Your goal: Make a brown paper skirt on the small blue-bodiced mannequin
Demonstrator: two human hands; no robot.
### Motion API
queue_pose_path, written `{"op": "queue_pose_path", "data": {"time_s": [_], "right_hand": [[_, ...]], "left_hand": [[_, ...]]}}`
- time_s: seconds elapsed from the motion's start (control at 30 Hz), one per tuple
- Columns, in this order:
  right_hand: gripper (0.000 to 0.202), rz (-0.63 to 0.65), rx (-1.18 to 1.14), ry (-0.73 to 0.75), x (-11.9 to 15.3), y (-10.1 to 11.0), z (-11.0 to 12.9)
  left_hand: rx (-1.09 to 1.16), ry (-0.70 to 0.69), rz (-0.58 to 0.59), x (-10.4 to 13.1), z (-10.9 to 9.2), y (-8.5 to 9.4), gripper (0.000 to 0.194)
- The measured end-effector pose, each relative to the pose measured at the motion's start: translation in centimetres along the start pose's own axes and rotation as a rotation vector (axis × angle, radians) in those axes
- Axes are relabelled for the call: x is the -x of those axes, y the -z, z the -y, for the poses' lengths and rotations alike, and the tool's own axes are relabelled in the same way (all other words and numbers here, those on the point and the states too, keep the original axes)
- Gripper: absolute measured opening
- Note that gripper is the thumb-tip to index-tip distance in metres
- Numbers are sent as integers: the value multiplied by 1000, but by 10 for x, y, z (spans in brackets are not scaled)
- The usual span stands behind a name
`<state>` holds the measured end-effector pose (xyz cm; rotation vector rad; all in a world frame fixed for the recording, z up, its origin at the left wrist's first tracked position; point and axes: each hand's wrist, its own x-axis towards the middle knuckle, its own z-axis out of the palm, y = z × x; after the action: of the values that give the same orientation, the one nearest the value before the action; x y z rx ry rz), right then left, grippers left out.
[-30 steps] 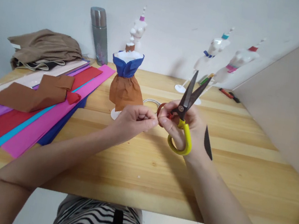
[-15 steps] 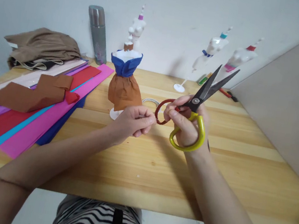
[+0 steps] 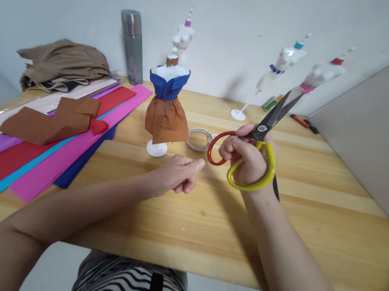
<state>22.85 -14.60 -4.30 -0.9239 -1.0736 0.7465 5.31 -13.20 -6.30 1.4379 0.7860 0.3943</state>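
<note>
My right hand (image 3: 246,156) is wrapped round a pair of scissors (image 3: 266,126) with one red and one yellow handle loop. The black blades point up and away, only slightly parted. To the left, my left hand (image 3: 179,175) is closed, its thumb laid along the curled fingers; whatever it may pinch is too small to make out. Just beyond it stands a small white dress form (image 3: 157,149) wearing a blue top (image 3: 169,85) and a gathered brown skirt (image 3: 167,121). A roll of clear tape (image 3: 199,139) lies right of the skirt.
Coloured paper strips (image 3: 40,173) and a brown cut piece (image 3: 52,120) cover the table's left side. Behind them are a folded brown cloth (image 3: 65,61) and a thermos (image 3: 132,47). More dress forms (image 3: 287,59) stand at the back; a red cutter (image 3: 299,121) lies at the right.
My hands have drawn apart, the left one lower. The scissor blades have closed most of the way. The fingers of my right hand have curled in more tightly.
</note>
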Motion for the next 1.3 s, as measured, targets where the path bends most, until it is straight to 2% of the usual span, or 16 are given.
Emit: {"op": "queue_pose_path", "data": {"time_s": [0.17, 0.3, 0.47, 0.6, 0.93, 1.13, 1.2, 1.3], "right_hand": [[20, -30, 50, 41, 4, 2, -1], [19, -18, 91, 17, 5, 0, 3], [21, -38, 67, 51, 1, 1, 1], [23, 3, 2, -46, 0, 5, -3], [23, -13, 14, -99, 2, 1, -13], [23, 14, -8, -133, 3, -1, -14], [22, 27, 1, -146, 3, -1, -15], [25, 69, 17, -149, 4, -1, -17]], "left_hand": [[211, -90, -106, -9, 8, 3, 52], [387, -173, -43, -12, 7, 6, 31], [511, -208, 3, -10, 2, 8, 27], [557, -192, 10, -9, -2, 9, 31], [508, -137, 28, -5, -4, 7, 38], [370, 11, 44, -11, 5, 7, 70], [302, 43, -3, -11, 6, 7, 66], [202, 46, -121, -7, 6, 6, 47]]}}
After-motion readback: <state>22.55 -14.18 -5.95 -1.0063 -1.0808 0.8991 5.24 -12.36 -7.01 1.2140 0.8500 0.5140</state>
